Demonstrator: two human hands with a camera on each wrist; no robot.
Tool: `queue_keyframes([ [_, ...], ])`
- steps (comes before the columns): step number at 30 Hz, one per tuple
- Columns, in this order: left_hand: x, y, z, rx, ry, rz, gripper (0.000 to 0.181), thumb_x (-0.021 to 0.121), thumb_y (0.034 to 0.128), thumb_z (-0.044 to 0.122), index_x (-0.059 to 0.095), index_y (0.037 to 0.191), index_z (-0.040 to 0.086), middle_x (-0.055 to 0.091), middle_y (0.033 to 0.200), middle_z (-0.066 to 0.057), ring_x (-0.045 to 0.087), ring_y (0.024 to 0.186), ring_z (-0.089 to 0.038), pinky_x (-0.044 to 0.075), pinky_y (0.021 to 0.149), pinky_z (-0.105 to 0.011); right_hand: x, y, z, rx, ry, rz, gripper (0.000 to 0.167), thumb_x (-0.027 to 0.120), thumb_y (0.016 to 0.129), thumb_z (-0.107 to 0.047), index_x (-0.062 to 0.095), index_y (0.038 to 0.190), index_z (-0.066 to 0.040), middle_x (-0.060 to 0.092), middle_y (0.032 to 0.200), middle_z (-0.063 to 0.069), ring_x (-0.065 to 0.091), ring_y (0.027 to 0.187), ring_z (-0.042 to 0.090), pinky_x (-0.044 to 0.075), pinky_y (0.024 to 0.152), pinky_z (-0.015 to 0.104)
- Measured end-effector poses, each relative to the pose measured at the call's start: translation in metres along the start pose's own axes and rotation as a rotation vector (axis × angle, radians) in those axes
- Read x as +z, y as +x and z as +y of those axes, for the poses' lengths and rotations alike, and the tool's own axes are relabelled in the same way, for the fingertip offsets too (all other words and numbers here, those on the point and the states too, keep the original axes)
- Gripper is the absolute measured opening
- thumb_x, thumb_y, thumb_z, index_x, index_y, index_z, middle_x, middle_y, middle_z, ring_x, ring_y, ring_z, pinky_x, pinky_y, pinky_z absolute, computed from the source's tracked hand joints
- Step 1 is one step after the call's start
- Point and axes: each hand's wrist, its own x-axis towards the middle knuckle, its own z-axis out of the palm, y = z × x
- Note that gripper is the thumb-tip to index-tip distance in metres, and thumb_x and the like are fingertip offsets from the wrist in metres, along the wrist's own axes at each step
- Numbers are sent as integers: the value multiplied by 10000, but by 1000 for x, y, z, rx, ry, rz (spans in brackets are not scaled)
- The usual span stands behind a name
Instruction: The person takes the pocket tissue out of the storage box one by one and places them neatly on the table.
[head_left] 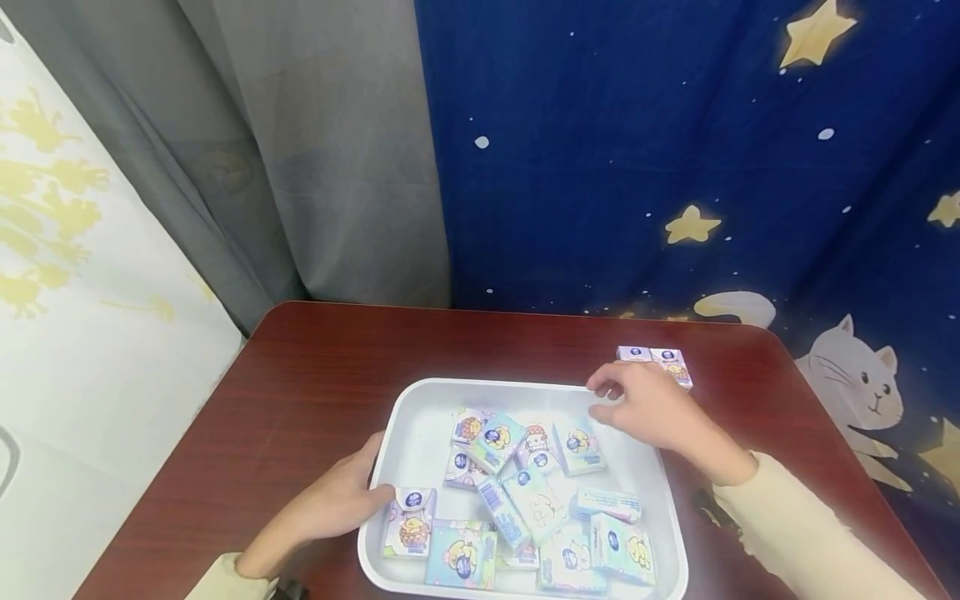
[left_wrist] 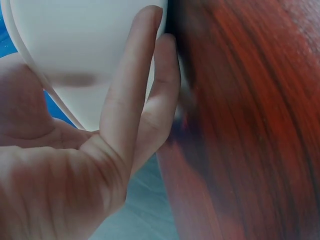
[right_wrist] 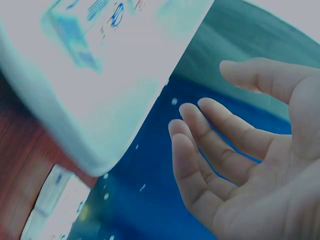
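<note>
A white tray (head_left: 427,390) holds several small tissue packs, among them a blue pack (head_left: 461,557) near its front edge and a purple one (head_left: 410,523) at the left. My left hand (head_left: 337,500) grips the tray's left rim, thumb over the edge; in the left wrist view the fingers of that hand (left_wrist: 125,100) lie along the tray's outer wall (left_wrist: 75,40). Above the tray's back right corner hovers my right hand (head_left: 656,408), fingers loosely bent and apart, nothing between them. The right wrist view shows this hand (right_wrist: 240,150) empty beside the tray (right_wrist: 95,150).
Two purple packs (head_left: 672,367) stand side by side on the red-brown table (head_left: 315,367), behind the right hand and just beyond the tray's back right corner. A grey curtain (head_left: 352,167) and a blue star-patterned curtain (head_left: 570,167) hang behind the table's back edge.
</note>
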Motion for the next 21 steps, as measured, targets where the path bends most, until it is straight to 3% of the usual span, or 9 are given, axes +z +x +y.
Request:
queue_keyframes([
  [7,1,-1,0,0,0,11,868,702,901,12,297,1667,-38,660,1308,-316,734,930,-271,653,663,-346,15,11,-20,-90,-24,-119,276,898,881,-132,810,1136,-72,782,1017,37,723,950,252,614,858,447],
  [11,1,0,1,0,-2,9,869,701,902,12,292,1667,-43,660,1303,-317,736,927,-274,654,664,-350,24,14,-29,-113,-66,-180,312,891,875,-131,813,1176,-111,784,1121,36,717,1038,294,612,898,507],
  [16,0,0,1,2,-2,0,870,695,900,11,286,1665,-50,670,1278,-311,743,909,-269,655,656,-350,37,18,-39,-142,-98,-248,402,907,845,-107,800,1231,-85,766,1280,64,685,1193,360,578,1017,575],
  [21,1,0,1,5,13,6,868,699,896,11,293,1659,-59,667,1289,-317,735,928,-271,652,667,-342,51,23,-44,-153,-119,-278,448,907,797,-30,786,1227,-54,765,1254,78,695,1127,304,585,995,527],
])
